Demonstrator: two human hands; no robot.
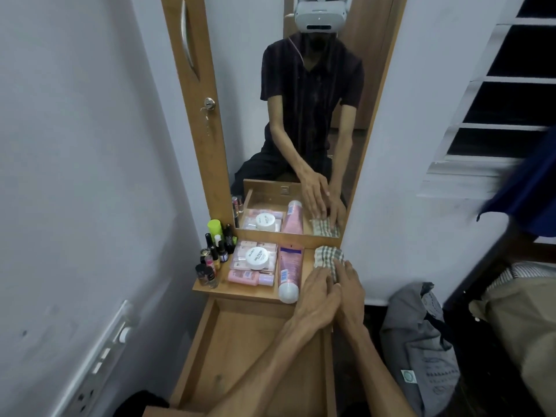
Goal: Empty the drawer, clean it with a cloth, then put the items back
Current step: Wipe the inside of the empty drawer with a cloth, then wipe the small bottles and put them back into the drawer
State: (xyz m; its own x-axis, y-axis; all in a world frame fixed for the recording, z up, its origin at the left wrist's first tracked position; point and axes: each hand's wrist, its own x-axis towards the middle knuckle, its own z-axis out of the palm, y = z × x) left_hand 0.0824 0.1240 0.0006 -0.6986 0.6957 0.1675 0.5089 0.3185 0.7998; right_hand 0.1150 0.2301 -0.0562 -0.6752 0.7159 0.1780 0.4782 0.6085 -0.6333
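Drawer (240, 350): light wood, pulled fully open, interior bare. Cloth (326, 257): green-white checked, folded, on shelf top at right end beside mirror. Removed items on shelf: pink tube (289, 270) lying flat, white-lidded jar (256, 257) on clear box, nail polish bottles (212, 257) upright at left

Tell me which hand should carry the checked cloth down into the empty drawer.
Right, probably. The right hand lies flat on the checked cloth; the left hand only touches its near edge, nearer the drawer.
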